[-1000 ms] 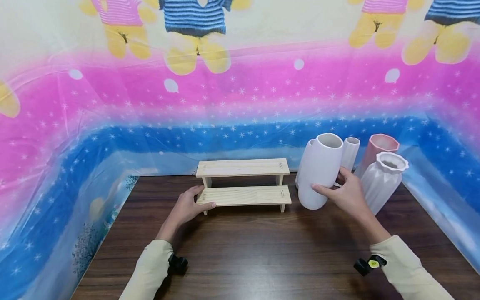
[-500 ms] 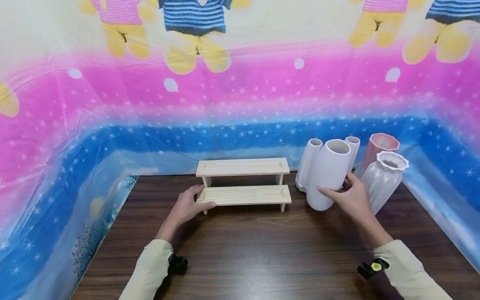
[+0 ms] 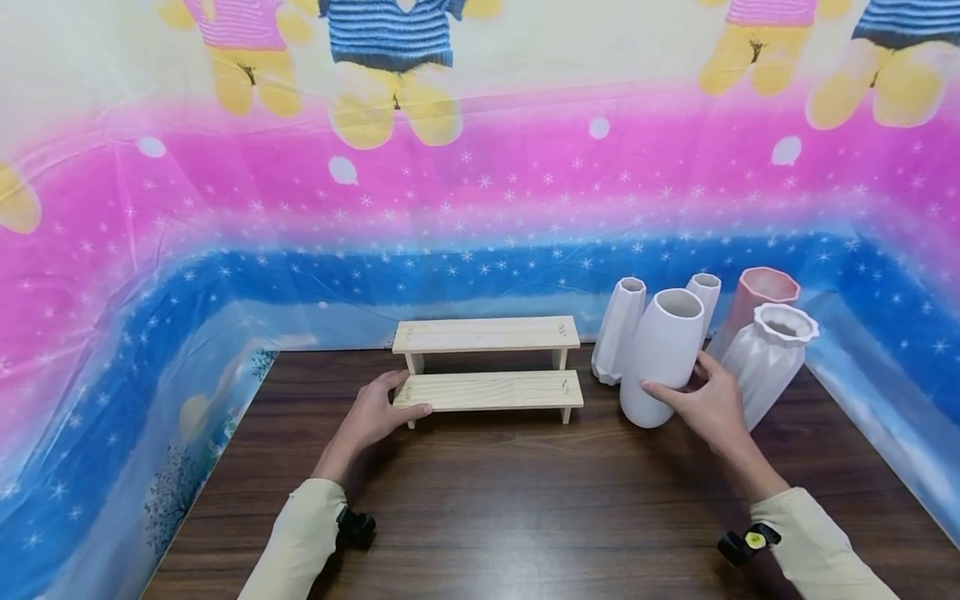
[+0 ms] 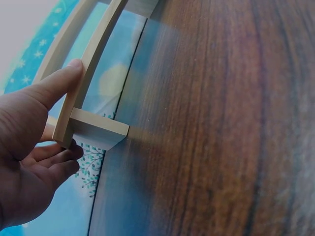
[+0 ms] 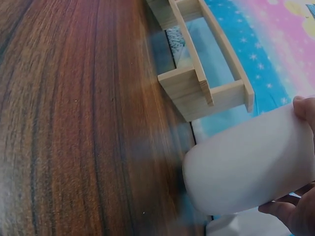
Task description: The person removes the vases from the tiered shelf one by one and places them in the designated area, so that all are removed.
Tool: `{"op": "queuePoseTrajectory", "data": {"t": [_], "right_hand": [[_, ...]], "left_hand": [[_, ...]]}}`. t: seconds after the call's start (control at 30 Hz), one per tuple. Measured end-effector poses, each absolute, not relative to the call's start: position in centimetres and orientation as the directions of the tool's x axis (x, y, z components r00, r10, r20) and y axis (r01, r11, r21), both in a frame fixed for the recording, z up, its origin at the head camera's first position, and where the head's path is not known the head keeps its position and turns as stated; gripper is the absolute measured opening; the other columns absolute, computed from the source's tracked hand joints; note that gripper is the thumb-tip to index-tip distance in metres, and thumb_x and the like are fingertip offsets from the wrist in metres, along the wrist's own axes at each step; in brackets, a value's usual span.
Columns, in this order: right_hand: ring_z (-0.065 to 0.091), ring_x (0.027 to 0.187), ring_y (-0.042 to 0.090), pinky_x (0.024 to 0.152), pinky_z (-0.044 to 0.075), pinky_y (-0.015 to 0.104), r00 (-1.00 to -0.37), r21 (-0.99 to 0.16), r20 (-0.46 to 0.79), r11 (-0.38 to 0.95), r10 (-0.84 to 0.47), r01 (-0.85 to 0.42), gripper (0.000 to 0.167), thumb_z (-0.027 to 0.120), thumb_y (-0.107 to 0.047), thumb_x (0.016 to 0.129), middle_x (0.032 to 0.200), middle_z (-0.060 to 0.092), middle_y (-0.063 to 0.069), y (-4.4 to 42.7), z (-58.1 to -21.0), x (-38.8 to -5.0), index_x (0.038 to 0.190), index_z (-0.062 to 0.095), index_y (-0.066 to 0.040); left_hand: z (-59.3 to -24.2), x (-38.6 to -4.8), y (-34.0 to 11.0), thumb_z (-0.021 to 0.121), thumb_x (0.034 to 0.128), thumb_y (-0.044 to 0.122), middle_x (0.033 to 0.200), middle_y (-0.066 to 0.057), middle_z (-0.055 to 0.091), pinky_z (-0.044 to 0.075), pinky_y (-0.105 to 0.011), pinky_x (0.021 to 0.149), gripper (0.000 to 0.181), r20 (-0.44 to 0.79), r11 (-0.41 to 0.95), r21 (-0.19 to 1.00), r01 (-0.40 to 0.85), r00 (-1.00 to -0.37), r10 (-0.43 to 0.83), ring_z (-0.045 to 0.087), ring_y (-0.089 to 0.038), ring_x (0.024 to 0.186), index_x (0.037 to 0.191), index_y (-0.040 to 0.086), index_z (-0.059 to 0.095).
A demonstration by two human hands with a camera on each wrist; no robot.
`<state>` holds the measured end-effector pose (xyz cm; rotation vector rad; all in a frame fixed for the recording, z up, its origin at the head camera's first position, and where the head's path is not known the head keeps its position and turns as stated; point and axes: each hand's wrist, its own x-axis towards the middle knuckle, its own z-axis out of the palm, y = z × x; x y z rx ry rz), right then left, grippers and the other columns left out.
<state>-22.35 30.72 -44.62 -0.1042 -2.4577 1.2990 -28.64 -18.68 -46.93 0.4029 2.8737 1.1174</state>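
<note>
A two-step wooden stand (image 3: 487, 392) of pale planks stands at the back of the table. My left hand (image 3: 375, 410) grips the left end of its lower step; in the left wrist view the thumb (image 4: 61, 83) lies on the plank and the fingers curl by its end. To the right of the stand, my right hand (image 3: 705, 400) holds a smooth white vase (image 3: 660, 358), nearly upright, between thumb and fingers. In the right wrist view this white vase (image 5: 251, 162) has its base close to the table; whether it touches I cannot tell.
A slim faceted white vase (image 3: 618, 333) stands left of the held vase, and another slim white vase (image 3: 703, 292) is partly hidden behind it. Farther right are a pink vase (image 3: 750, 300) and a ribbed white vase (image 3: 768, 367). A printed cloth (image 3: 480, 208) hangs behind the dark wooden table (image 3: 480, 500).
My right hand has moved the smooth white vase rightward and lower, uncovering the slim faceted vase on its left. The left hand and the wooden stand have stayed in place.
</note>
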Motion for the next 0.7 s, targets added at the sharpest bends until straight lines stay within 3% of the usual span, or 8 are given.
{"op": "queuePoseTrajectory", "data": {"t": [0.7], "right_hand": [[0.058, 0.124, 0.039, 0.103, 0.046, 0.062, -0.937, -0.831, 0.249, 0.551, 0.245, -0.077, 0.092, 0.087, -0.047, 0.080, 0.143, 0.057, 0.024, 31.56, -45.22, -22.24, 0.151, 0.046, -0.004]], "left_hand": [[-47.03, -28.70, -18.73, 0.079, 0.0880, 0.049, 0.158, -0.026, 0.038, 0.039, -0.060, 0.112, 0.092, 0.068, 0.707, 0.668, 0.231, -0.966, 0.251, 0.037, -0.044, 0.146, 0.154, -0.003, 0.041]]}}
